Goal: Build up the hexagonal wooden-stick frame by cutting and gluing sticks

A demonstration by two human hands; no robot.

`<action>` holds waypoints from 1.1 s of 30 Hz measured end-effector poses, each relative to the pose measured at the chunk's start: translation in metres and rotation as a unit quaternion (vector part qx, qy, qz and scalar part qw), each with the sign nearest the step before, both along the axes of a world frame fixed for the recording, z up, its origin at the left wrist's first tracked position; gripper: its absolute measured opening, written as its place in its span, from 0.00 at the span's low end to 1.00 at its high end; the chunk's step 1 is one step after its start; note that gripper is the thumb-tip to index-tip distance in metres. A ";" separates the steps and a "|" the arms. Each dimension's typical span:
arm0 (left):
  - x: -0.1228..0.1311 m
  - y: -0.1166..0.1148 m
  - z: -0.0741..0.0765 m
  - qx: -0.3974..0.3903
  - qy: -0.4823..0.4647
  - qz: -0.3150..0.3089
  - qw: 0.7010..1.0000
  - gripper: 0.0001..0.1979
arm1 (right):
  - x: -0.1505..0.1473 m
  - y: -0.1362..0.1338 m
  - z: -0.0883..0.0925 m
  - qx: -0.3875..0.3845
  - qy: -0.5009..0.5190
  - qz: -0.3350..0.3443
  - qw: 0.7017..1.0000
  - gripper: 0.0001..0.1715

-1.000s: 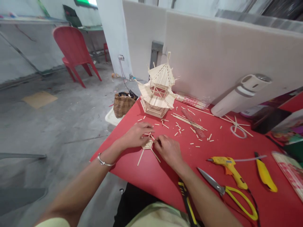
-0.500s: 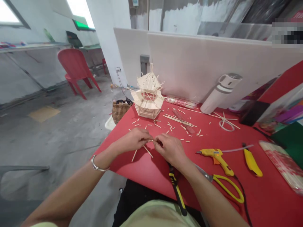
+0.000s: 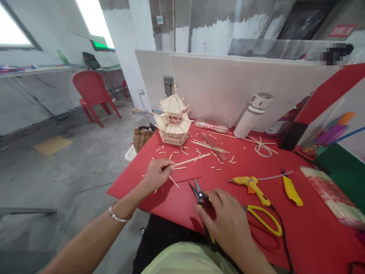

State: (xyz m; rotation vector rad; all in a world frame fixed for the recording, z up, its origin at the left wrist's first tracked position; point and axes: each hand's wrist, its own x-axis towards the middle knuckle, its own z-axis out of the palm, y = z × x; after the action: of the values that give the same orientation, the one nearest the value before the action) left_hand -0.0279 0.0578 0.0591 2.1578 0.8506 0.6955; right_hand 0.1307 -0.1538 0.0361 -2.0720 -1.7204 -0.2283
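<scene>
My left hand (image 3: 159, 174) pinches one end of a thin wooden stick (image 3: 194, 159), which points right and away over the table. In my right hand (image 3: 225, 217) are pruning snips (image 3: 200, 196) with black-and-yellow handles, their blades parted and aimed at the far side. The snips' tips are apart from the stick. Below my left hand, more sticks (image 3: 173, 182) lie on the red tabletop (image 3: 168, 205). Beyond it stands a pagoda model (image 3: 173, 123) built of wooden sticks, with two tiers of roof. Short cut pieces (image 3: 213, 167) are strewn around.
To the right lie a yellow glue gun (image 3: 252, 186), yellow-handled scissors (image 3: 266, 220), a yellow cutter (image 3: 292, 190) and a bag of sticks (image 3: 332, 198). A white flask (image 3: 253, 116) stands at the back near a red ruler (image 3: 215, 147). White boards (image 3: 216, 87) lean behind the table.
My hands have moved apart. The right hand has let go of the stick area, moved toward me and taken hold of the snips; the stick now extends from my left hand.
</scene>
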 end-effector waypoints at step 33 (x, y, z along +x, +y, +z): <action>0.000 0.007 0.026 -0.326 -0.205 0.078 0.919 0.16 | -0.019 0.048 0.026 -0.145 0.469 0.086 0.867 0.43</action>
State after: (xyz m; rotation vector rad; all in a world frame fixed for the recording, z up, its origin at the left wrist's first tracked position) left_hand -0.0276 0.0648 0.0848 1.3014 0.8723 0.7712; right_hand 0.1115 -0.1056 0.0617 -1.7005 -1.3103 0.9930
